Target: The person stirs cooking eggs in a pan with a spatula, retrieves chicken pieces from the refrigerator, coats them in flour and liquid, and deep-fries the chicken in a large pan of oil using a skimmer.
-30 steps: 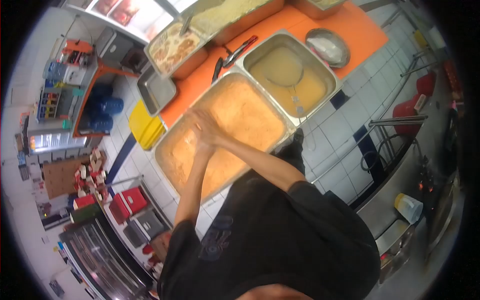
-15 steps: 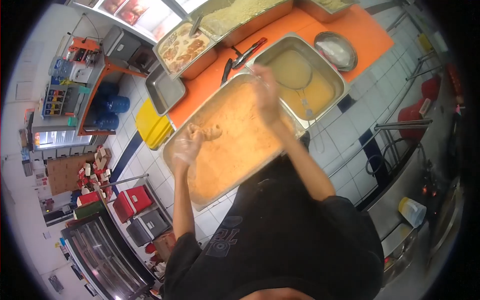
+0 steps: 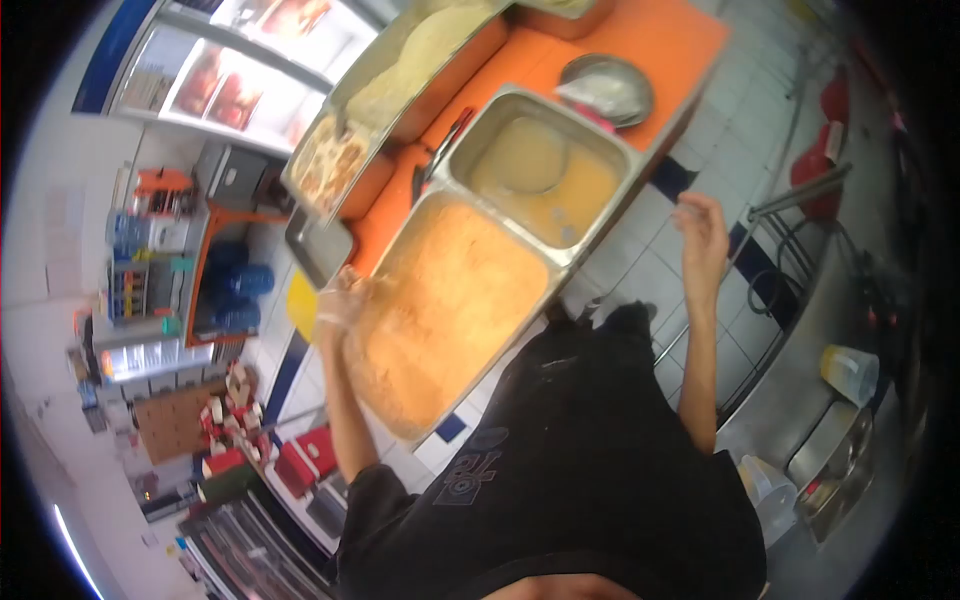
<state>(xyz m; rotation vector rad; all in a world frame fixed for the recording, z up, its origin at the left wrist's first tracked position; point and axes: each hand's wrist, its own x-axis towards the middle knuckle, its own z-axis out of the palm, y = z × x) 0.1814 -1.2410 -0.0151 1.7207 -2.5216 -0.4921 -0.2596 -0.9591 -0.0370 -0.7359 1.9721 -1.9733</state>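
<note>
My left hand (image 3: 343, 302), in a thin clear plastic glove, is at the left rim of a large metal tray (image 3: 545, 290) filled with orange breading flour (image 3: 460, 300). Its fingers look closed; motion blur hides what is in them, with a tan coated lump beside the fingertips. Off to the right, my right hand (image 3: 703, 235) is raised over the floor, fingers loosely bent and apart, holding nothing. Beyond the flour tray, a metal pan (image 3: 615, 160) of yellowish liquid has a round strainer (image 3: 525, 155) lying in it.
A pan of pale coated meat (image 3: 325, 165) and a long pan of pale flour (image 3: 425, 60) line the orange table (image 3: 680, 40). Red-and-black tongs (image 3: 440, 150) lie between pans. A metal bowl (image 3: 605, 90) sits at the far right. A steel counter (image 3: 760, 440) is on my right.
My right hand has swung right, away from the trays. My left hand has shifted left to the flour tray's rim; the coated piece it held now shows only as a blur. The view has turned.
</note>
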